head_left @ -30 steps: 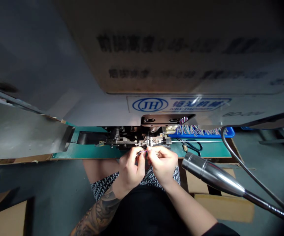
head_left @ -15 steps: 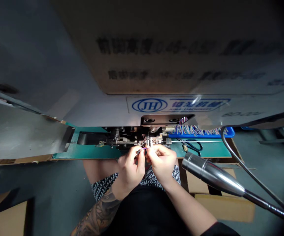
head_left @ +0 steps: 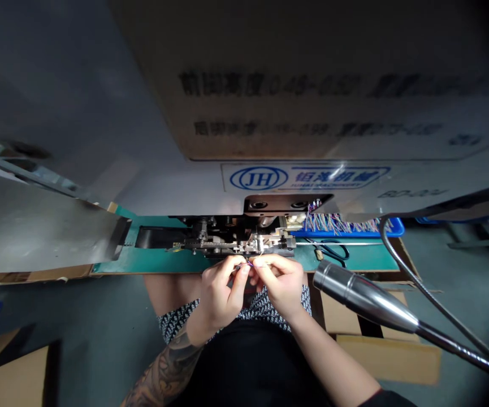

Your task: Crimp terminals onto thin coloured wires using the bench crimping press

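Thin coloured wires, one of them purple, run between my two hands just in front of the machine's metal mechanism. My left hand pinches them from the left with thumb and forefinger. From the right, my right hand pinches them, its fingertips close to the left ones. The wire ends are small and partly hidden by my fingers.
A large grey machine housing overhangs the green tabletop. Behind on the right lies a blue tray of wires. Black-handled scissors and a metal lamp are to the right.
Both hands have drawn back slightly from the mechanism towards my body, with the wires still between them. The camera view has shifted a little.
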Tool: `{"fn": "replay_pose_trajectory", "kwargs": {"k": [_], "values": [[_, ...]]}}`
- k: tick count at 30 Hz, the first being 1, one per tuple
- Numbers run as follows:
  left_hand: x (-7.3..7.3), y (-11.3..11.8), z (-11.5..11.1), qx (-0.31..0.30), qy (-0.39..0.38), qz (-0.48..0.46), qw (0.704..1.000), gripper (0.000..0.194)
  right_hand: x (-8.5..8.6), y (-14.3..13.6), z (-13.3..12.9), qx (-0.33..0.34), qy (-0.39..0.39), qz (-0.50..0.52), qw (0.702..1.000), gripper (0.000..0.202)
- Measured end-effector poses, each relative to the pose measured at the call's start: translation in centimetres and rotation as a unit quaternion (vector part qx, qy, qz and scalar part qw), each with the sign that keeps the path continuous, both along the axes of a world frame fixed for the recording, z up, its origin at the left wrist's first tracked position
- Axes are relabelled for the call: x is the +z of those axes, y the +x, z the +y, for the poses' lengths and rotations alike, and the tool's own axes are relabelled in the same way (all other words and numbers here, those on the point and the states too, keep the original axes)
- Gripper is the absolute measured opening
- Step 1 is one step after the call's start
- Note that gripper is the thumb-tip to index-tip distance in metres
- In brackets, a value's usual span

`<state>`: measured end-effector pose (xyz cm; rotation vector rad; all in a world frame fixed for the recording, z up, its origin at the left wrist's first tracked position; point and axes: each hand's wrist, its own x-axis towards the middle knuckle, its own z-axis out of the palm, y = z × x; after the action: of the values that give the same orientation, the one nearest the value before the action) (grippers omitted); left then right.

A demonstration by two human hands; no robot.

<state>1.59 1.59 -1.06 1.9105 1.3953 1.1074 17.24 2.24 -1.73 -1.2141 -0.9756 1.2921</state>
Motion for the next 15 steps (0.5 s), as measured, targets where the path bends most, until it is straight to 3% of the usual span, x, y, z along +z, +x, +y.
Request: {"fn": "replay_pose_trajectory", "kwargs": {"k": [4, 6, 11, 15], "values": [[0.2, -0.3, -0.1, -0.023, -0.035, -0.024, 0.999, 0.013, -0.2, 1.2, 0.1, 0.115, -0.003, 0.108, 0.988, 0.030], [0.2, -0.3, -0.1, -0.027, -0.043, -0.026, 0.998, 0.013, 0.0, 1.6, 0.2, 0.150, 0.014, 0.109, 0.983, 0.033], [0.4, -0.6, -0.3, -0.050, -0.096, -0.055, 0.993, 0.014, 1.3, 2.0, 0.3, 0.142, -0.016, -0.002, 0.990, 0.024], [0.8, -0.8, -0.2, -0.078, -0.166, -0.123, 0.975, 0.022, 1.3, 2.3, 0.9, 0.166, -0.035, 0.049, 0.984, 0.023]]}}
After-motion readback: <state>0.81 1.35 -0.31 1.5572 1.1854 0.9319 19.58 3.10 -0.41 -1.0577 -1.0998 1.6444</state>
